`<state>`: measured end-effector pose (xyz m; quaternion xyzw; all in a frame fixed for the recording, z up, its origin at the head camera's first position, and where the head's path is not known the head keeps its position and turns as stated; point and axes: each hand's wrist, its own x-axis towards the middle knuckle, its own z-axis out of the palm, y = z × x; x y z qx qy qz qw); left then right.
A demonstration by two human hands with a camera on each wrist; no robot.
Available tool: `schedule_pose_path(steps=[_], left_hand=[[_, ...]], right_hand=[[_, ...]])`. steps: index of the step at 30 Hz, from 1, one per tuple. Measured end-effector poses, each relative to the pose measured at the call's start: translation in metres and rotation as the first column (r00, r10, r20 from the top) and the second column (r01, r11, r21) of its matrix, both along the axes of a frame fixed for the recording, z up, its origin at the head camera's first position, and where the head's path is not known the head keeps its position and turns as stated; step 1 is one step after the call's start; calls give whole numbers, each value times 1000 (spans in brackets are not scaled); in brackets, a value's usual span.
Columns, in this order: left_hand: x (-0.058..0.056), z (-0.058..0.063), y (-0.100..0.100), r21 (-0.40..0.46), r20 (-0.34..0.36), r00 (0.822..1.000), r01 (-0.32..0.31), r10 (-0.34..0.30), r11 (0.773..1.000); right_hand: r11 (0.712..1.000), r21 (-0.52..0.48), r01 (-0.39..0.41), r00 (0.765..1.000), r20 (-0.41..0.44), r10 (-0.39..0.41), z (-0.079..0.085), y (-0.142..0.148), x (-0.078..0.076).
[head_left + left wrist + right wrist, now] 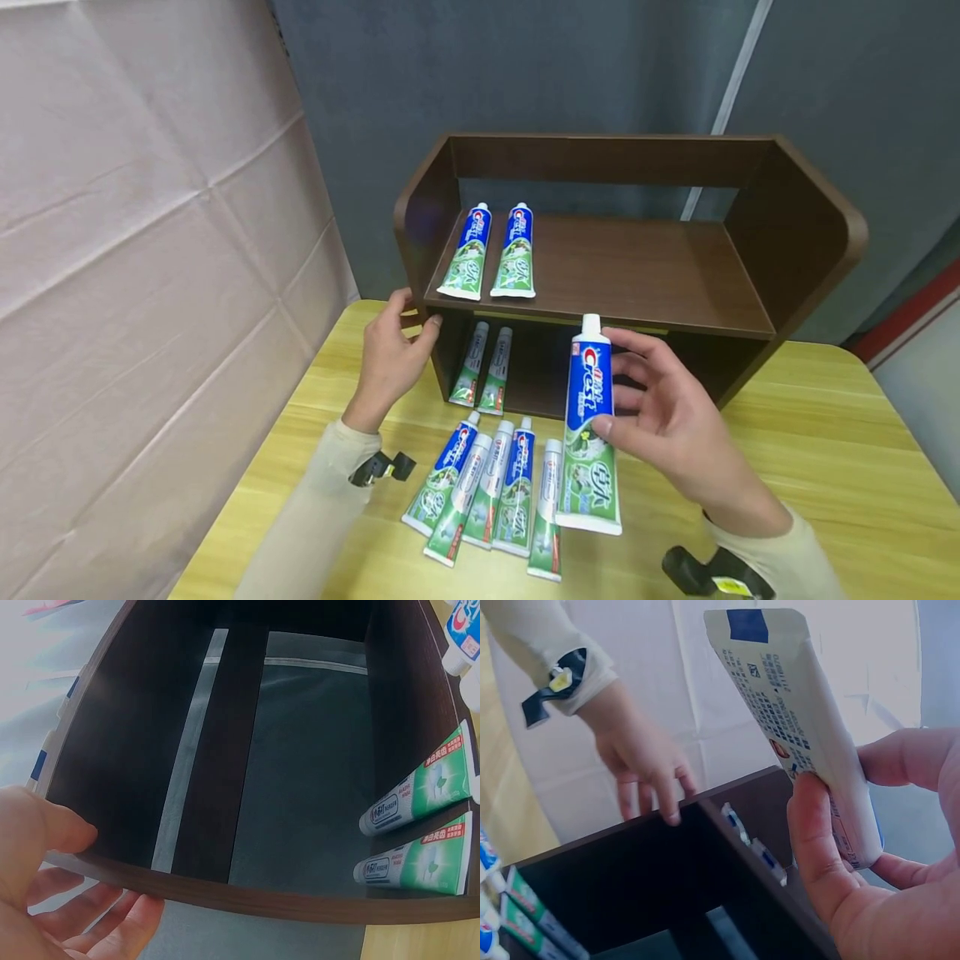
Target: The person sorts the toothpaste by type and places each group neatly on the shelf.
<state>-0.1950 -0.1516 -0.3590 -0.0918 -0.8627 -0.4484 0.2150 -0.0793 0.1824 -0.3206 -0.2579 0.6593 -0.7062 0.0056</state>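
Note:
In the head view my right hand holds a blue, white and green Crest toothpaste tube, cap up, in front of the shelf's lower level. The right wrist view has the tube's printed white back between thumb and fingers. My left hand grips the left side panel of the brown two-level shelf, thumb inside and fingers outside in the left wrist view. Two Crest tubes, a left one and a right one, lie on the upper board. Two silver-green tubes stand below, at the left.
Several more toothpaste tubes, Crest and silver-green, lie side by side on the yellow wood-grain table before the shelf. Pale cloth hangs at the left and a dark grey panel stands behind.

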Motion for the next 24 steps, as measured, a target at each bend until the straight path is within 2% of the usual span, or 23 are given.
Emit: schedule_pose_path(steps=[5, 11, 17, 24], left_hand=[[2, 1, 0, 29, -16, 1000, -16, 17, 999], [3, 0, -1, 43, -44, 999, -28, 29, 999], [5, -1, 0, 63, -36, 998, -44, 46, 997], [7, -3, 0, 72, -15, 998, -64, 65, 995]], right_hand=[[1000, 1, 25, 1000, -19, -25, 18, -2, -3], [995, 48, 90, 996, -23, -89, 35, -3, -10], [986, 80, 143, 989, -41, -141, 46, -2, -23], [966, 163, 203, 979, -29, -201, 55, 0, -38]])
